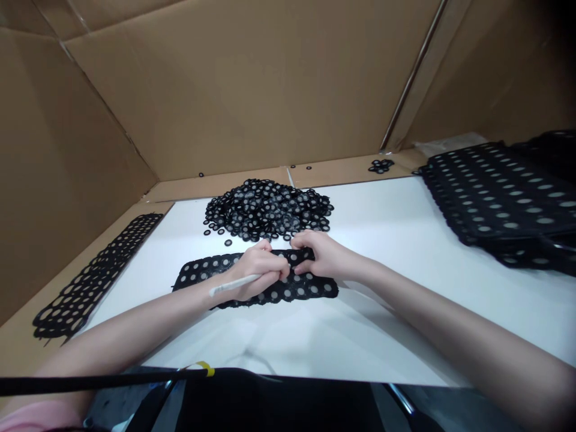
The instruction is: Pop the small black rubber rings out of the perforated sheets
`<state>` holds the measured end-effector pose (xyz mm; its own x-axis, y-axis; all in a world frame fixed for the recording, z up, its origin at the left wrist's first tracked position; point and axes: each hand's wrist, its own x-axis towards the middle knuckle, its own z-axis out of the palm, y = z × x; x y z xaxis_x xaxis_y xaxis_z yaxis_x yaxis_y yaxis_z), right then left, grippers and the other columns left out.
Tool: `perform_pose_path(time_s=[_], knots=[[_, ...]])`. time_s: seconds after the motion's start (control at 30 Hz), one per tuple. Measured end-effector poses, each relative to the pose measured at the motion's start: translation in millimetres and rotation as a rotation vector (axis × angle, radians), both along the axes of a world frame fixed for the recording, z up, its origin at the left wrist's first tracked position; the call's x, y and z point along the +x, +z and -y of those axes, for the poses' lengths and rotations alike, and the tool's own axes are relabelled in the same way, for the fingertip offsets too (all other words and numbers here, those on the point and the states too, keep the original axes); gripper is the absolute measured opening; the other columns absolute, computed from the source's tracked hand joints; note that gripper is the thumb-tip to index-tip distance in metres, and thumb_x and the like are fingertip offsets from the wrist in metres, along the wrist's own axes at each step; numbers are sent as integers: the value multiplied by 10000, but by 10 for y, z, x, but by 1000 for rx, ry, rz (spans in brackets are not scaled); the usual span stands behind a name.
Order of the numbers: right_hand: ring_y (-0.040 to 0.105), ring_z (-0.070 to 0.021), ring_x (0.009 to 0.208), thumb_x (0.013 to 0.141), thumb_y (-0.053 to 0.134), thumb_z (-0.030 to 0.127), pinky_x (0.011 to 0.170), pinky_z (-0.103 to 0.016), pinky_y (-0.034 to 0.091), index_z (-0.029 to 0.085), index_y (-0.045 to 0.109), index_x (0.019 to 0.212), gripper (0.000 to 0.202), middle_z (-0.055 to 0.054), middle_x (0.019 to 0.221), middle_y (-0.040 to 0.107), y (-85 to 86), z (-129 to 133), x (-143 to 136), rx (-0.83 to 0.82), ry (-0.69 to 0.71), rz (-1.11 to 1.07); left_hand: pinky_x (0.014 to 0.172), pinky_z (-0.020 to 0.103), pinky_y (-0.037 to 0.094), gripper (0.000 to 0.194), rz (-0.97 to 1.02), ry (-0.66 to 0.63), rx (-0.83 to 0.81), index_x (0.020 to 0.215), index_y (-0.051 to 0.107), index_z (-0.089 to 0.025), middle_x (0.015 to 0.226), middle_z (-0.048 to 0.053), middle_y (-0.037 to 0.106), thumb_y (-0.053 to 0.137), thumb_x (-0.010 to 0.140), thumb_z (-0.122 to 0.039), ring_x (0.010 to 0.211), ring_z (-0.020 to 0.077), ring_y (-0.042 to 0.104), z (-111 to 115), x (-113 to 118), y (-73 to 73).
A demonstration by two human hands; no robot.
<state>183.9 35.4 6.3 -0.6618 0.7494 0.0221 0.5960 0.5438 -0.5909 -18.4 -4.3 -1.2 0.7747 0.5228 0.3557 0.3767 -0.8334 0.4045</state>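
A black strip with rows of pale round spots [274,293] lies on the white board in front of me. My left hand [258,270] is closed round a thin white tool [234,284], its fist over the middle of the strip. Just to its right, my right hand [317,255] curls its thumb and fingers on the strip's upper edge, pinching there. Behind both hands rises a heap of small black rings with grey centres [270,210]. The tool's tip is hidden by my fingers.
A black perforated sheet [99,270] lies along the left edge. Larger dotted black sheets [508,198] are stacked at the right. A few joined rings [381,166] and loose ones lie at the back, before the cardboard walls [270,84]. A black cable [112,381] crosses the lower left.
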Motion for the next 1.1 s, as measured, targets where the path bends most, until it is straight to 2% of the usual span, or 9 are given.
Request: perform_pose_path(time_s=[0.23, 0.43, 0.57, 0.9, 1.1], knots=[[505, -166, 758, 619, 716, 126, 684, -269, 309, 185, 371, 620, 350, 22, 710, 527, -3, 0, -7, 19, -6, -2, 783, 342, 283, 273, -45, 22, -31, 723, 467, -171, 652, -27, 616, 241, 877, -169, 517, 94, 379, -4, 17, 22], [499, -163, 760, 618, 698, 82, 671, -264, 293, 185, 363, 618, 351, 21, 723, 528, 8, 15, -12, 20, 0, -5, 812, 357, 258, 243, -139, 52, -106, 681, 429, -163, 590, -52, 521, 253, 849, -156, 520, 93, 295, -9, 38, 80], [504, -173, 787, 617, 685, 68, 676, -267, 289, 186, 357, 613, 348, 16, 725, 530, 8, 22, -14, 43, 17, -11, 816, 357, 255, 242, -147, 63, -139, 680, 430, -164, 602, -52, 527, 258, 850, -158, 554, 109, 251, -15, 48, 84], [519, -182, 794, 626, 682, 83, 692, -268, 309, 190, 383, 635, 318, 12, 741, 547, 10, 12, -17, 17, 13, -22, 817, 347, 290, 247, -132, 167, -288, 632, 424, -171, 595, -16, 504, 267, 821, -190, 683, 157, 312, -10, 52, 85], [521, -184, 808, 627, 682, 100, 707, -266, 320, 191, 373, 633, 321, 11, 735, 539, 10, 11, -14, 3, 13, -18, 804, 344, 286, 244, -136, 183, -355, 627, 421, -173, 595, -1, 467, 262, 809, -211, 734, 172, 315, -14, 57, 120]])
